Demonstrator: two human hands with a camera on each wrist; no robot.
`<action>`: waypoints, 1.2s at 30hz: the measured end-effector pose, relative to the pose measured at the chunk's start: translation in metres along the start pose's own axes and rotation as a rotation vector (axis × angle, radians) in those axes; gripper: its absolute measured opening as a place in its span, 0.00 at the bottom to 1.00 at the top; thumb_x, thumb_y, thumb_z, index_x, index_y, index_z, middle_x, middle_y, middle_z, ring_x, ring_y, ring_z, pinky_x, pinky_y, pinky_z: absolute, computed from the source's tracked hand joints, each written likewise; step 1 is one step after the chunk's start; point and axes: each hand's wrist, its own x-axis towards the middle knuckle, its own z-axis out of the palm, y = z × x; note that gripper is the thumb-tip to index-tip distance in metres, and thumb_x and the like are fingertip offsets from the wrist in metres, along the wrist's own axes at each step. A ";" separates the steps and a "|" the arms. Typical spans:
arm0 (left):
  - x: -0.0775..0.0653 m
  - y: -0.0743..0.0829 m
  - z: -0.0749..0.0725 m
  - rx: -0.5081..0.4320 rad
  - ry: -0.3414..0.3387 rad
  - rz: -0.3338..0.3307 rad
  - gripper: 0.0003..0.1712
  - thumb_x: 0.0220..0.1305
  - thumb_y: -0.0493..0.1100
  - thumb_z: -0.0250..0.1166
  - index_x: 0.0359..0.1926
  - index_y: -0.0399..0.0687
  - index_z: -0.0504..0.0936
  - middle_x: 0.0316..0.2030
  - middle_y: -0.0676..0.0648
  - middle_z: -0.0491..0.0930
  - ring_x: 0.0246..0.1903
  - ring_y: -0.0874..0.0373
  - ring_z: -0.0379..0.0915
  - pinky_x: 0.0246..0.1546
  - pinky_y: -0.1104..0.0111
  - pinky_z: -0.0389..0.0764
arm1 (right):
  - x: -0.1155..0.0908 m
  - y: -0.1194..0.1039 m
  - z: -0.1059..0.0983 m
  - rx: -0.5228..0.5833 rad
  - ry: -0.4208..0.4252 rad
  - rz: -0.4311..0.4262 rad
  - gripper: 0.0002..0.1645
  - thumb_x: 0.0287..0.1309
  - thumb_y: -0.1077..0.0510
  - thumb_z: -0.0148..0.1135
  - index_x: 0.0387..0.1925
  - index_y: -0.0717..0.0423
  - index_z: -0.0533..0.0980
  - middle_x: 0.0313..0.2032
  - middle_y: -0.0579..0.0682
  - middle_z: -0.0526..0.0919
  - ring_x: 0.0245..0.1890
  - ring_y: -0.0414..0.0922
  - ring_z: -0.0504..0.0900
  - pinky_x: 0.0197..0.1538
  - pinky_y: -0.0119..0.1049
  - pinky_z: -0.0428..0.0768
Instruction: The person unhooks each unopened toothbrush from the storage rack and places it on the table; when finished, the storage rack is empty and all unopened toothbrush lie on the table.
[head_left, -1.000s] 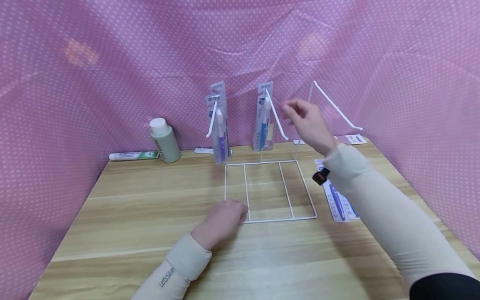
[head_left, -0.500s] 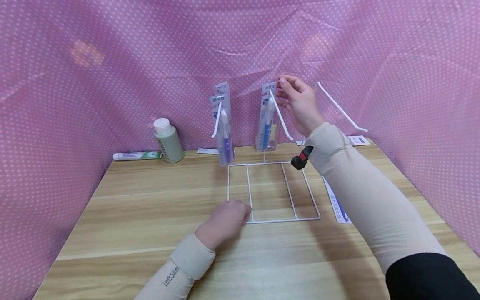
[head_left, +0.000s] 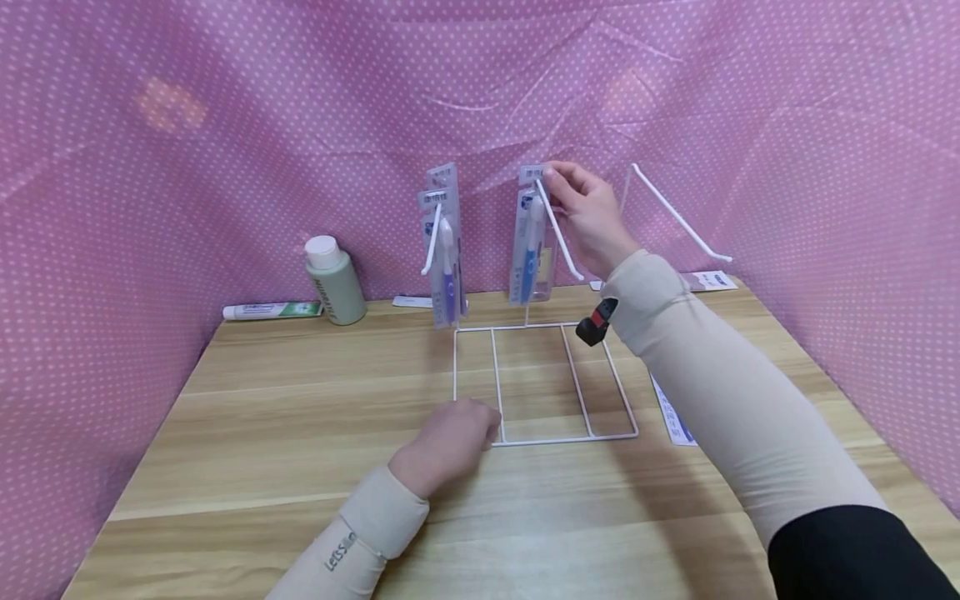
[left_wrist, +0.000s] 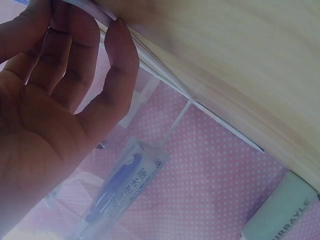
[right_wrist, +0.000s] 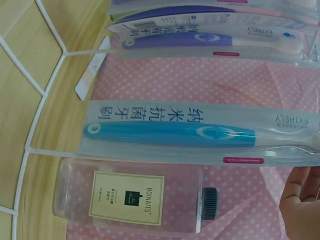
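Observation:
A white wire display rack point(head_left: 555, 442) stands on the wooden table, with hooks on tall uprights. My left hand point(head_left: 450, 446) grips the front left corner of its base, fingers bent at the bar in the left wrist view. On the middle hook hangs a blue toothbrush in clear packaging point(right_wrist: 170, 135). My right hand point(head_left: 592, 217) pinches the upper right edge of that pack, thumb toward me. In the right wrist view only a few fingers point(right_wrist: 302, 200) show. Purple packaged toothbrushes point(head_left: 447, 283) hang on the left hook. The right hook point(head_left: 678, 212) carries nothing.
A green bottle point(head_left: 337, 287) and a toothpaste tube point(head_left: 272, 311) are at the back left. Behind the middle hook is a clear bottle with a cream label point(right_wrist: 127, 197). A toothbrush pack point(head_left: 671, 412) lies right of the rack, partly under my right forearm. Pink dotted cloth surrounds the table.
My right hand has moved left and up from between the middle and right hooks to the top of the blue toothbrush pack, whose edge it now pinches. The left hand stays on the rack.

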 end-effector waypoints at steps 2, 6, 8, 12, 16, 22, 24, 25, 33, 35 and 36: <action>0.000 0.000 0.000 0.008 0.002 0.000 0.19 0.54 0.27 0.63 0.20 0.54 0.70 0.20 0.55 0.69 0.24 0.59 0.65 0.26 0.66 0.69 | -0.003 0.000 0.000 0.007 -0.007 -0.004 0.07 0.75 0.56 0.62 0.49 0.51 0.82 0.44 0.45 0.85 0.42 0.40 0.81 0.46 0.28 0.81; 0.000 0.001 -0.001 0.015 0.008 0.009 0.19 0.54 0.27 0.63 0.20 0.54 0.70 0.20 0.55 0.69 0.24 0.59 0.65 0.26 0.66 0.69 | -0.011 0.001 -0.003 0.010 -0.033 -0.027 0.07 0.75 0.58 0.60 0.49 0.52 0.81 0.44 0.46 0.84 0.42 0.40 0.81 0.48 0.28 0.81; -0.001 0.001 -0.001 0.014 0.014 0.014 0.19 0.54 0.26 0.62 0.20 0.54 0.69 0.20 0.55 0.69 0.23 0.60 0.65 0.25 0.66 0.69 | -0.017 0.001 -0.005 -0.003 -0.053 -0.031 0.08 0.76 0.58 0.59 0.50 0.53 0.81 0.46 0.47 0.84 0.43 0.41 0.81 0.50 0.28 0.82; -0.001 0.002 -0.002 0.007 0.012 0.014 0.19 0.54 0.25 0.61 0.20 0.54 0.70 0.20 0.55 0.69 0.24 0.60 0.65 0.26 0.66 0.69 | -0.032 0.000 -0.009 -0.031 -0.093 -0.019 0.10 0.77 0.57 0.59 0.53 0.54 0.79 0.52 0.49 0.84 0.50 0.42 0.82 0.56 0.30 0.82; -0.001 0.002 -0.004 0.002 0.005 0.000 0.18 0.56 0.26 0.61 0.20 0.54 0.71 0.20 0.55 0.70 0.24 0.59 0.65 0.26 0.65 0.70 | -0.050 -0.001 -0.010 -0.015 -0.145 -0.033 0.09 0.76 0.57 0.59 0.52 0.54 0.79 0.53 0.49 0.84 0.51 0.43 0.83 0.58 0.31 0.82; -0.003 0.003 -0.005 -0.023 -0.004 -0.009 0.18 0.54 0.25 0.59 0.20 0.53 0.71 0.21 0.55 0.70 0.24 0.59 0.65 0.26 0.67 0.69 | -0.076 -0.002 -0.012 -0.009 -0.210 -0.082 0.05 0.77 0.58 0.59 0.48 0.50 0.80 0.48 0.47 0.84 0.47 0.41 0.83 0.54 0.32 0.81; -0.003 0.003 -0.004 -0.026 -0.003 -0.010 0.18 0.54 0.25 0.59 0.20 0.54 0.71 0.21 0.55 0.70 0.24 0.60 0.65 0.26 0.67 0.69 | -0.083 -0.003 -0.012 -0.012 -0.224 -0.096 0.06 0.77 0.59 0.59 0.47 0.49 0.81 0.47 0.46 0.85 0.47 0.41 0.82 0.55 0.33 0.81; -0.003 0.003 -0.004 -0.027 0.000 -0.008 0.18 0.54 0.25 0.59 0.20 0.53 0.71 0.21 0.55 0.70 0.24 0.60 0.65 0.26 0.67 0.69 | -0.087 -0.004 -0.012 -0.015 -0.233 -0.102 0.06 0.77 0.59 0.58 0.47 0.48 0.81 0.46 0.45 0.85 0.47 0.41 0.82 0.55 0.33 0.81; -0.003 0.003 -0.003 -0.016 0.020 0.013 0.18 0.53 0.25 0.59 0.20 0.54 0.70 0.20 0.55 0.69 0.23 0.59 0.64 0.25 0.66 0.68 | -0.115 -0.008 -0.014 -0.032 -0.274 -0.128 0.10 0.78 0.61 0.56 0.46 0.45 0.82 0.44 0.42 0.84 0.49 0.41 0.80 0.58 0.36 0.80; -0.002 0.003 -0.003 -0.013 0.019 0.014 0.18 0.53 0.25 0.59 0.20 0.54 0.70 0.20 0.55 0.69 0.24 0.59 0.65 0.25 0.66 0.69 | -0.121 -0.009 -0.014 -0.030 -0.287 -0.131 0.11 0.78 0.61 0.56 0.47 0.44 0.82 0.44 0.42 0.84 0.49 0.41 0.80 0.57 0.37 0.80; -0.002 0.003 -0.003 -0.013 0.016 0.012 0.19 0.53 0.25 0.59 0.20 0.54 0.70 0.20 0.55 0.69 0.24 0.59 0.65 0.26 0.66 0.69 | -0.124 -0.009 -0.014 -0.026 -0.294 -0.134 0.11 0.78 0.61 0.56 0.47 0.44 0.83 0.43 0.42 0.85 0.48 0.41 0.80 0.56 0.37 0.80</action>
